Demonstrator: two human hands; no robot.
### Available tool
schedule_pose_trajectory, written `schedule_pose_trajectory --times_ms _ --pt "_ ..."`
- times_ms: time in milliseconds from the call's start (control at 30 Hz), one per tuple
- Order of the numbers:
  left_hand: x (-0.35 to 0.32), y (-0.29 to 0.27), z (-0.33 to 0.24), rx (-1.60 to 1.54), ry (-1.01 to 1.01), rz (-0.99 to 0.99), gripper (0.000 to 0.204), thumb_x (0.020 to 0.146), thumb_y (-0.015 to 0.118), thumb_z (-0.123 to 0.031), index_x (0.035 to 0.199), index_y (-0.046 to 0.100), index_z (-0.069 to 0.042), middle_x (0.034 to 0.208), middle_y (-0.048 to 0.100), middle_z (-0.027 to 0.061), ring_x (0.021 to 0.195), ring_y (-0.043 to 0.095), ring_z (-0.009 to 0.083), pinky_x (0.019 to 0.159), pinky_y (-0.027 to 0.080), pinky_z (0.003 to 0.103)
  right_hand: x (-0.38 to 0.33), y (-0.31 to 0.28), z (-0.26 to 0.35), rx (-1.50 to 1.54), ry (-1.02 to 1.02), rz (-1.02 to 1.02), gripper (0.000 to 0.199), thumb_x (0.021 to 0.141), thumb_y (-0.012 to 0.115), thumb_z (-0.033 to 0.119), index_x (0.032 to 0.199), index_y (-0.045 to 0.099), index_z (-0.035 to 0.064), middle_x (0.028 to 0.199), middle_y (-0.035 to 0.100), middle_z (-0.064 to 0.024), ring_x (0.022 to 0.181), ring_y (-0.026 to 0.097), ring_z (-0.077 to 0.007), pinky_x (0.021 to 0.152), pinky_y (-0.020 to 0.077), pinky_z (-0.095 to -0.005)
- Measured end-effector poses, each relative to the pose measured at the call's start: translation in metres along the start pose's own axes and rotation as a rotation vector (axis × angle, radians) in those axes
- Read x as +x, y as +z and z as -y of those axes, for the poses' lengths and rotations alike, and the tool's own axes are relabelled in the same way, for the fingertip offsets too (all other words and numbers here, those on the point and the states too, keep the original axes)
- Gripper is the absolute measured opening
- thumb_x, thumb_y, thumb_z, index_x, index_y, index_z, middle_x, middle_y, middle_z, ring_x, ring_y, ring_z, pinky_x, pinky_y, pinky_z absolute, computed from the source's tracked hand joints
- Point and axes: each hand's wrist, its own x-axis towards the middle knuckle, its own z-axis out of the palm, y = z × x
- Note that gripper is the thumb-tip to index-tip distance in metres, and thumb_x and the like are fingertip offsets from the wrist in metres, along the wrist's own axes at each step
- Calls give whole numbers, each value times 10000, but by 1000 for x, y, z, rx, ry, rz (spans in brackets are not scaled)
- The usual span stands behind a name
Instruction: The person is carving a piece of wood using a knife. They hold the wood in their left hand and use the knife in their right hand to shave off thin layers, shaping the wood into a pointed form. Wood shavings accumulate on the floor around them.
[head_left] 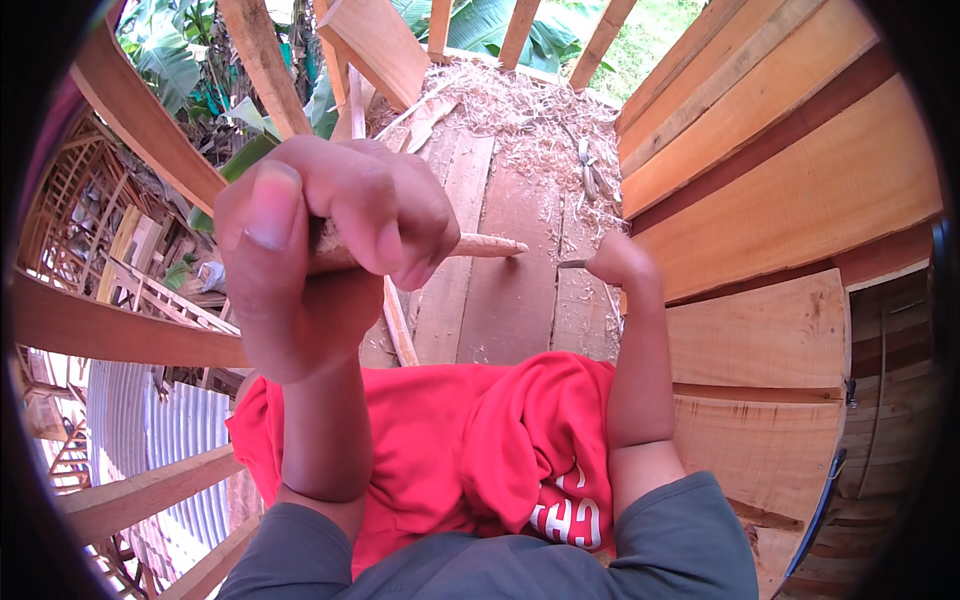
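Observation:
My left hand (335, 230) is raised close to the camera, its fingers wrapped round a wooden stick (490, 245). The stick's pale, whittled end tapers to a blunt point on the right. To the right and lower, my right hand (625, 262) is closed with a short dark blade (573, 264) sticking out toward the stick's tip; it looks like a knife, its handle hidden in the fist. In this picture a gap separates blade and stick. Red cloth (430, 410) with white print covers my lap.
Wood shavings (540, 120) lie heaped over the far plank floor (510, 310). Plank walls (780, 190) rise on the right. Wooden rails (130, 330) run along the left, with corrugated metal sheet (180, 420) beyond. A thin pale strip of wood (398, 320) lies by my lap.

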Motion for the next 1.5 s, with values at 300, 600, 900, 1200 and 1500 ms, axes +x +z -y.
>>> schedule_pose_trajectory --times_ms 300,600,900,1200,1500 --pt "-1 0 0 5 -1 0 354 1019 228 -307 833 458 -113 669 468 59 586 439 171 524 384 299 -5 -3 19 -17 -75 47 228 758 595 115 736 659 -102 674 632 -254 595 651 -298 479 470 -417" --pt "0 0 1 -2 11 17 350 1018 233 -310 832 454 -113 669 473 61 582 439 173 514 380 300 1 2 12 -25 -4 70 219 732 579 71 820 660 -113 798 653 -281 679 669 -346 590 513 -422" --pt "1 2 1 -18 -4 9 358 1019 233 -318 822 454 -118 659 470 57 578 437 171 505 379 300 31 34 -11 0 -5 21 232 749 546 64 823 657 -126 802 650 -301 735 680 -345 622 520 -418" --pt "1 6 1 -4 9 -18 355 1018 239 -317 824 457 -114 660 478 60 575 440 172 502 379 302 65 66 -21 205 82 -290 239 804 532 103 891 624 -100 877 647 -307 784 668 -375 702 519 -447" --pt "-1 -1 1 -11 -5 -1 350 1017 240 -318 828 460 -123 660 479 61 570 439 169 499 376 300 22 8 -11 54 58 -136 259 844 580 169 934 599 -73 770 665 -218 690 657 -314 656 515 -410"
